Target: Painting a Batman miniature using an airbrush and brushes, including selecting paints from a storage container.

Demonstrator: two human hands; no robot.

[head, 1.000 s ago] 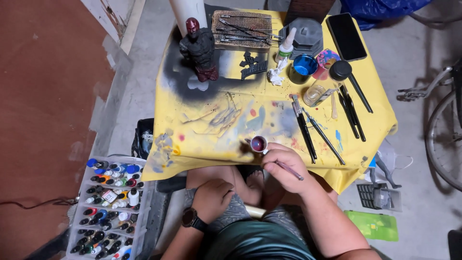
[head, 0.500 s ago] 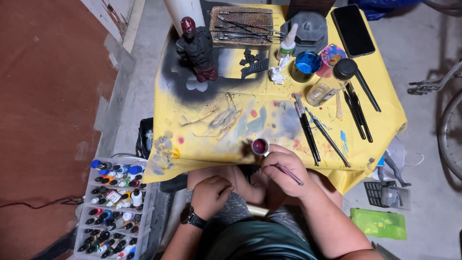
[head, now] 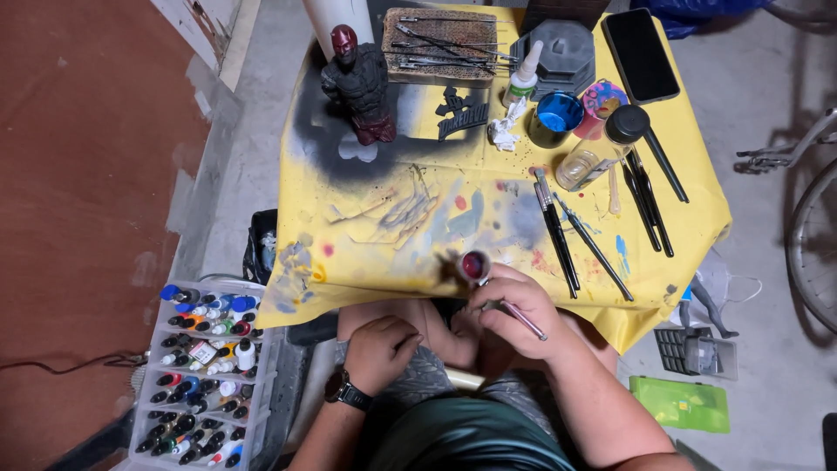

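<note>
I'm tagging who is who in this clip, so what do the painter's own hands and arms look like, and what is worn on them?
Both hands are bare, with no gloves. The left hand has a dark wristwatch with a round face on its wrist. The right hand shows no watch or ring. Both forearms are bare, with no sleeves in view over them.

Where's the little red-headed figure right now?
In the head view, the figure stands upright at the far left corner of the yellow cloth, on a black sprayed patch, left of the brown mat.
</note>
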